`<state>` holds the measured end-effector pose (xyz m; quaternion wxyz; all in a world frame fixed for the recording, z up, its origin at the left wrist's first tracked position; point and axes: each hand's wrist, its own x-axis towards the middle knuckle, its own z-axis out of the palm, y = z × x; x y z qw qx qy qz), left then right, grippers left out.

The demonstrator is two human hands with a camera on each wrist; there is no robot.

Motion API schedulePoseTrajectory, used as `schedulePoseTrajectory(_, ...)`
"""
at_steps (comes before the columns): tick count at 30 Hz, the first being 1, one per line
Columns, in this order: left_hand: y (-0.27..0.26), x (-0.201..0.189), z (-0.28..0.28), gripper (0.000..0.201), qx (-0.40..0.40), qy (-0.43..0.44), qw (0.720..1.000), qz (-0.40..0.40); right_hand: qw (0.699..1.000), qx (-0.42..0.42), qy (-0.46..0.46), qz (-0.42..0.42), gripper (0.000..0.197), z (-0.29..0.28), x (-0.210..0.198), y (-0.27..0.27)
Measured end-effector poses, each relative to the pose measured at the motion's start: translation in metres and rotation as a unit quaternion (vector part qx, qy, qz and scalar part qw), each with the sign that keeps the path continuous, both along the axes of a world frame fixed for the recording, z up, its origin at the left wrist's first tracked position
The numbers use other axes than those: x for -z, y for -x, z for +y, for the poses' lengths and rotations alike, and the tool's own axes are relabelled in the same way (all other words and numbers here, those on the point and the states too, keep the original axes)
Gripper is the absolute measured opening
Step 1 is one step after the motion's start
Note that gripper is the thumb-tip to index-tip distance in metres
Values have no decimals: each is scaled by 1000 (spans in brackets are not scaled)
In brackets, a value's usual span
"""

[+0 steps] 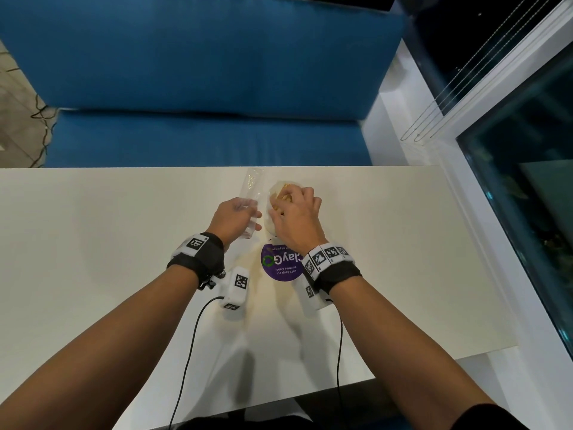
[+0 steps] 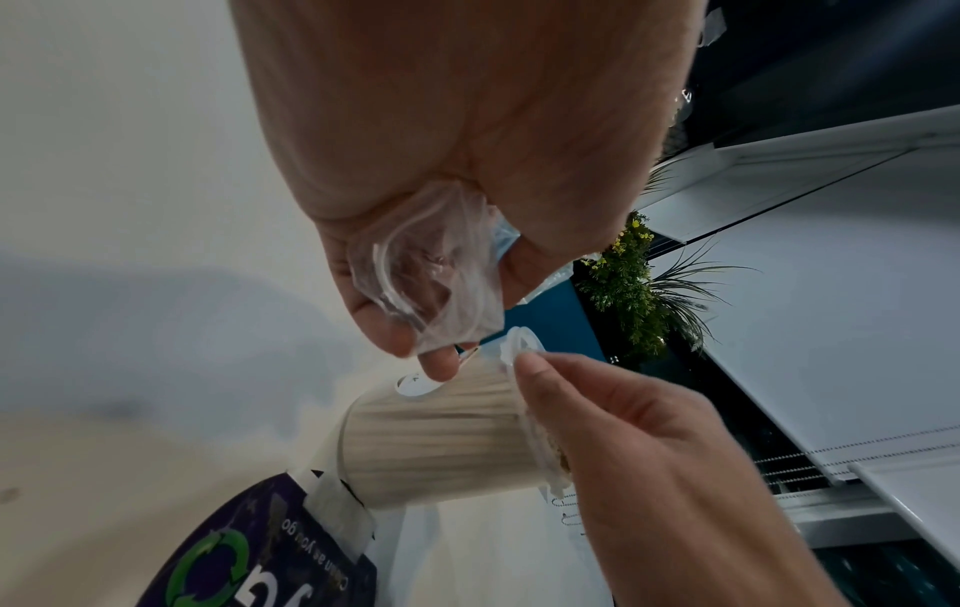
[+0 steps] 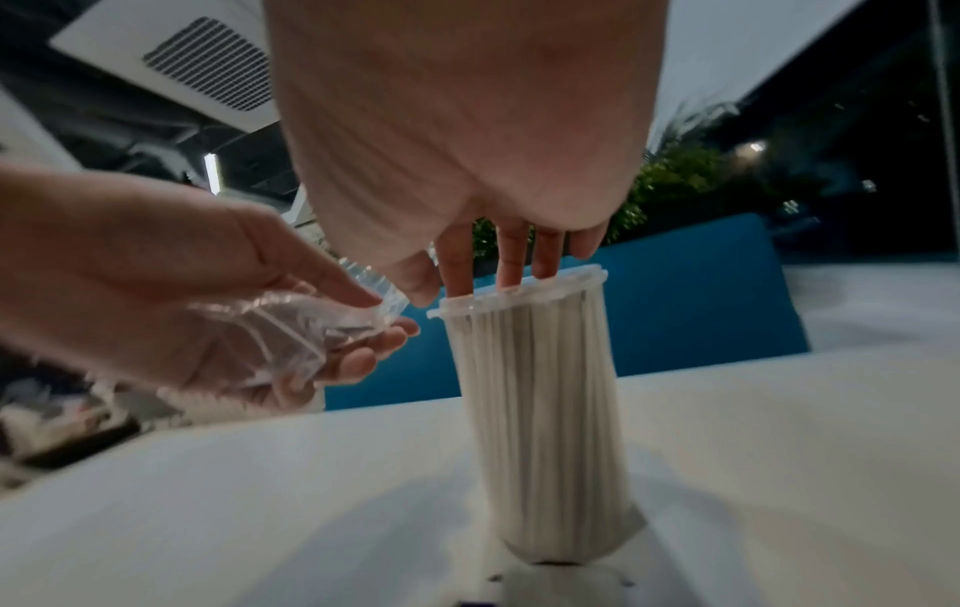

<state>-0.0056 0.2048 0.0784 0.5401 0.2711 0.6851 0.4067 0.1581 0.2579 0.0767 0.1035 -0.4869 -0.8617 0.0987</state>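
A tall clear container (image 1: 270,225) packed with thin pale sticks stands upright on the white table (image 1: 93,243). My right hand (image 1: 291,203) comes down on its top from above, fingers (image 3: 511,263) over the far side of the rim and the thumb at the near side. The container (image 3: 540,410) has a clear lid rim, and a small round tab (image 2: 522,341) shows by my right fingertip. My left hand (image 1: 245,215) grips a crumpled clear plastic bag (image 1: 251,187) just left of the container; the bag (image 2: 436,279) lies across the palm under curled fingers.
A round purple sticker (image 1: 281,263) lies on the table just in front of the container. A blue sofa (image 1: 201,72) runs along the far table edge. A white sill and dark window glass (image 1: 527,181) border the right side.
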Motion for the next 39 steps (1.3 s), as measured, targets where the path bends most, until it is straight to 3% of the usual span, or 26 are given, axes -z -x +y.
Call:
schedulePoseTrajectory(4,0,-2,4,23,2,0,1000,8,997,26,-57,-33,37,2,-3,-11)
schedulePoseTrajectory(8,-2,-1,10,25,1,1,1000,13,997,59,-26,30,24,13,-9,-5)
schedulePoseTrajectory(13,-4,0,15,26,3,2,1000,21,998,18,-23,55,25,21,-6,0)
schedulePoseTrajectory(18,-7,0,19,24,5,1,1000,14,999,-37,-35,5,21,25,3,-4)
schedulePoseTrajectory(28,-7,4,24,24,18,14,999,31,995,-23,-77,-62,28,34,-4,-7)
schedulePoseTrajectory(36,-4,3,24,28,27,16,999,35,998,36,-51,-23,26,36,-9,-8)
schedulePoseTrajectory(39,-4,-1,21,28,24,13,999,25,994,73,-30,75,18,33,-19,-7)
